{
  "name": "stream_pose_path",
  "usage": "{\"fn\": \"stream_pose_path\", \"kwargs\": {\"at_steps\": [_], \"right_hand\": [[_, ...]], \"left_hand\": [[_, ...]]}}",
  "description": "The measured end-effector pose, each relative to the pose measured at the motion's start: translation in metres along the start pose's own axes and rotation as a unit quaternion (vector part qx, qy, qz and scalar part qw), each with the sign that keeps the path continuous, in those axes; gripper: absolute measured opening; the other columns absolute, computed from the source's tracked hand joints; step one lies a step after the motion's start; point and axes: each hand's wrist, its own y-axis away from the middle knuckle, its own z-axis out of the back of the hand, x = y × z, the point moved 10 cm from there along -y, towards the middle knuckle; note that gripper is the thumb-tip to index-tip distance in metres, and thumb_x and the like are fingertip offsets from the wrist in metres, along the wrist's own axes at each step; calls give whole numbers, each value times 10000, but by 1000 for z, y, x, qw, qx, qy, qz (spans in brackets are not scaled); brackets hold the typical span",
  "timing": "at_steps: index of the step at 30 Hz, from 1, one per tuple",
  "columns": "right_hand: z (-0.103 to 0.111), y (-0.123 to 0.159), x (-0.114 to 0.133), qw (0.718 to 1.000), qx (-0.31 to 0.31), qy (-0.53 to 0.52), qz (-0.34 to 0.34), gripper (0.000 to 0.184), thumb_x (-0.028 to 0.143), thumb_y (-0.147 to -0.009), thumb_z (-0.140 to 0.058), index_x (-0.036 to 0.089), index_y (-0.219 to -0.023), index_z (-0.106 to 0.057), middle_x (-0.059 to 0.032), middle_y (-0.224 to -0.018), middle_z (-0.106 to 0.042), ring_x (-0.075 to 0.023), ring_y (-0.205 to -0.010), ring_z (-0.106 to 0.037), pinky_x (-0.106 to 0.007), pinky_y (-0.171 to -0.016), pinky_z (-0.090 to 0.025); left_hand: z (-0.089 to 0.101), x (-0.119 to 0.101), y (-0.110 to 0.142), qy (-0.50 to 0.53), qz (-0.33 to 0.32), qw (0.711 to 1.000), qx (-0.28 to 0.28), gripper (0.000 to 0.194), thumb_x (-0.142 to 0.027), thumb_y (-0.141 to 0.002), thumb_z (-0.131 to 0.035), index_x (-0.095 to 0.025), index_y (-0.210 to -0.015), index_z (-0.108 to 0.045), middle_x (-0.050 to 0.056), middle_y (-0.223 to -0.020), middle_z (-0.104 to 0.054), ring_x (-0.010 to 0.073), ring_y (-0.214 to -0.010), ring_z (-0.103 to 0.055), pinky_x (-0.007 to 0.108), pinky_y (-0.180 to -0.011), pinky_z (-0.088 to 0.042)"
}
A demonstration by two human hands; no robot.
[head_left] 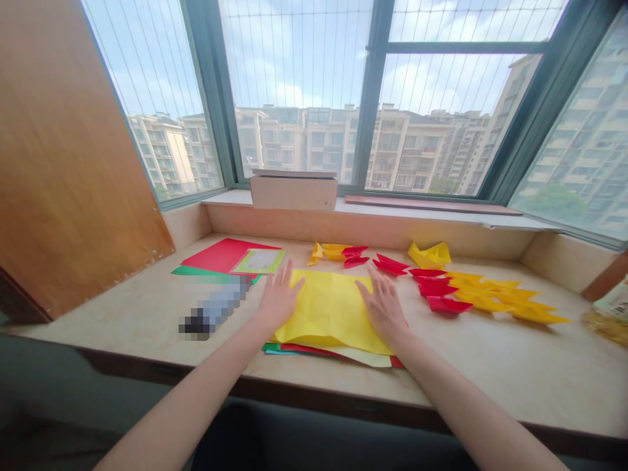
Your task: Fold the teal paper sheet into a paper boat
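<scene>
A yellow sheet of paper (pixel 328 307) with faint creases lies on a stack of coloured paper (pixel 314 351), whose red, green, blue and pale edges show at the front. My left hand (pixel 279 297) rests along the sheet's left edge, fingers stretched forward and apart. On the opposite edge my right hand (pixel 385 304) lies with its fingers spread, touching the paper. Neither hand grips anything. The front edge of the yellow sheet bulges up slightly. Folded red paper boats (pixel 449 305) stand to the right of my right hand, beside yellow paper boats (pixel 534 311).
Red paper (pixel 216 255) and a green-edged packet (pixel 260 260) lie at the left, behind a pixelated object (pixel 216 307). More small folded pieces (pixel 338 254) sit at the back. A white box (pixel 293 191) stands on the sill. A jar (pixel 611 314) is at the right edge.
</scene>
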Motion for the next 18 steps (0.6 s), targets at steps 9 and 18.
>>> {"fn": "stream_pose_path", "kwargs": {"at_steps": [9,18], "right_hand": [[-1,22,39,941,176,-234,168,504,477,-978,-445,210,-1398,-529,-123,-1409,-563,-274,-1303,-512,-448,-1091,-401],[29,57,39,915,302,-188,189,890,684,-812,-576,232,-1531,-311,-124,-1609,-218,-339,-1482,-194,-522,-1196,-175]], "left_hand": [[-25,-7,-2,129,-48,987,83,593,9,-840,-366,-221,-1339,-591,97,-1437,-537,226,-1311,-521,380,-1105,-406],[0,-14,-4,155,-51,986,20,440,-59,-857,-398,-152,-1168,-695,88,-1270,-669,199,-1219,-590,339,-1111,-403]]}}
